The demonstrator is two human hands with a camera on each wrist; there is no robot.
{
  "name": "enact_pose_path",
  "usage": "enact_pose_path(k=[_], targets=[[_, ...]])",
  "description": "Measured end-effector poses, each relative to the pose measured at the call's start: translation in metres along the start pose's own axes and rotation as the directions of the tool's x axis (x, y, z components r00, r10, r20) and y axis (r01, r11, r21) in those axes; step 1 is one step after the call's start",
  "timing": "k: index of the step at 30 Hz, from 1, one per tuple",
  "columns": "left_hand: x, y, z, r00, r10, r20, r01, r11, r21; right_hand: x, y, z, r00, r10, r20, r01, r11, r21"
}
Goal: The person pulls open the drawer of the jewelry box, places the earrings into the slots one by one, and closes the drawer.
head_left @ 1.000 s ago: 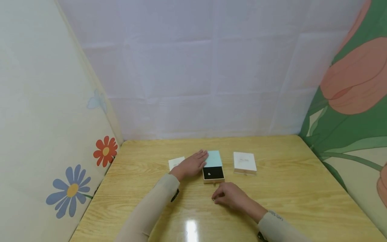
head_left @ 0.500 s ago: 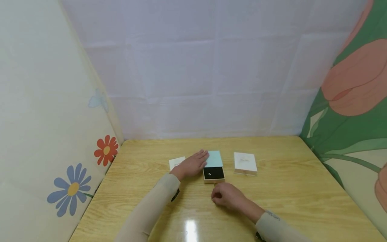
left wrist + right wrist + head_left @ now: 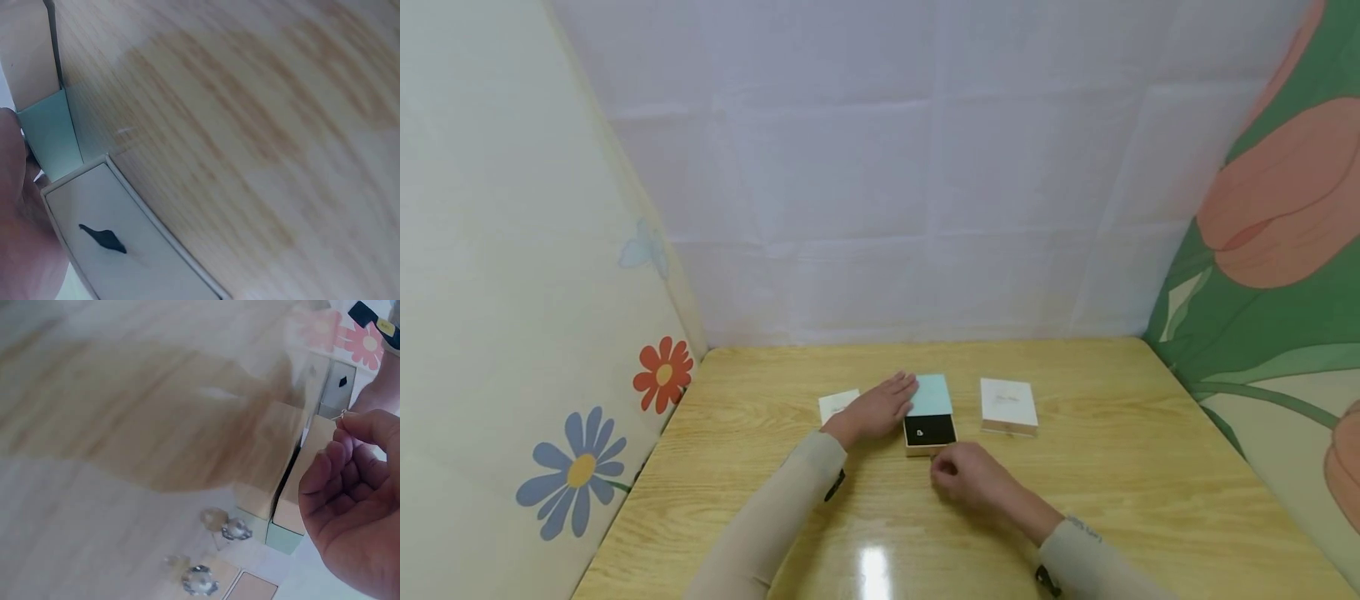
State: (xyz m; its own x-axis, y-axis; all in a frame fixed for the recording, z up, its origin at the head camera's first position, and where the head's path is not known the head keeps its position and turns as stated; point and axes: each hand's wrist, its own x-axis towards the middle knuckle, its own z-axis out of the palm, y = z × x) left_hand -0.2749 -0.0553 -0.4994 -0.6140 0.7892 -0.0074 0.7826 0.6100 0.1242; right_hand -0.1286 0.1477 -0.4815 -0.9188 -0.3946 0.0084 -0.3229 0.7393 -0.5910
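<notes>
A small drawer box with a pale turquoise lid (image 3: 932, 393) stands mid-table, its drawer pulled out toward me. On the drawer's black lining (image 3: 936, 428) lies a tiny heart-shaped silvery earring (image 3: 920, 432). My left hand (image 3: 874, 408) rests along the box's left side, fingers straight, fingertips over the lid's edge. The drawer's front, with a dark ribbon tab (image 3: 105, 239), faces the left wrist camera. Just in front of the drawer, my right hand (image 3: 973, 477) pinches a tiny earring (image 3: 343, 414) with a thin metal post between thumb and forefinger.
A second white box (image 3: 1007, 403) stands to the right. Partly behind my left wrist lies a white card or box (image 3: 837, 403). The right wrist view shows two clear gem studs (image 3: 237, 529) on the shiny wooden table (image 3: 1097, 492). White cloth (image 3: 925, 208) hangs behind.
My right hand has moved slightly up and right, closer to the drawer front, and the earring between its fingers has gone out of sight in the head view. My left hand stays put.
</notes>
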Motion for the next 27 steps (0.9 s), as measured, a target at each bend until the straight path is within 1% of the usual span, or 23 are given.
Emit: enact_pose_path(k=[6, 10, 14, 16, 21, 27], targets=[[0.001, -0.001, 0.002, 1.0, -0.012, 0.004, 0.012, 1.0, -0.002, 0.004, 0.0, -0.008, 0.998, 0.06, -0.001, -0.06, 0.998, 0.022], [0.002, -0.002, 0.003, 1.0, -0.017, 0.009, 0.017, 1.0, 0.003, 0.007, 0.0, -0.013, 0.997, 0.069, -0.017, -0.068, 0.997, 0.021], [0.002, -0.002, 0.004, 1.0, -0.015, 0.007, 0.015, 1.0, -0.003, 0.012, 0.0, -0.018, 0.992, 0.123, -0.006, -0.123, 0.991, 0.056], [0.001, -0.002, 0.004, 1.0, -0.012, 0.006, 0.012, 1.0, -0.003, 0.015, 0.0, -0.021, 0.991, 0.135, -0.005, -0.135, 0.988, 0.07], [0.001, -0.001, 0.003, 1.0, -0.016, 0.005, 0.016, 1.0, 0.002, 0.021, 0.0, -0.027, 0.995, 0.096, -0.031, -0.094, 0.994, 0.058], [0.001, 0.001, 0.001, 1.0, -0.023, 0.011, 0.023, 1.0, 0.003, 0.027, 0.002, -0.031, 0.994, 0.092, -0.053, -0.091, 0.996, 0.023]])
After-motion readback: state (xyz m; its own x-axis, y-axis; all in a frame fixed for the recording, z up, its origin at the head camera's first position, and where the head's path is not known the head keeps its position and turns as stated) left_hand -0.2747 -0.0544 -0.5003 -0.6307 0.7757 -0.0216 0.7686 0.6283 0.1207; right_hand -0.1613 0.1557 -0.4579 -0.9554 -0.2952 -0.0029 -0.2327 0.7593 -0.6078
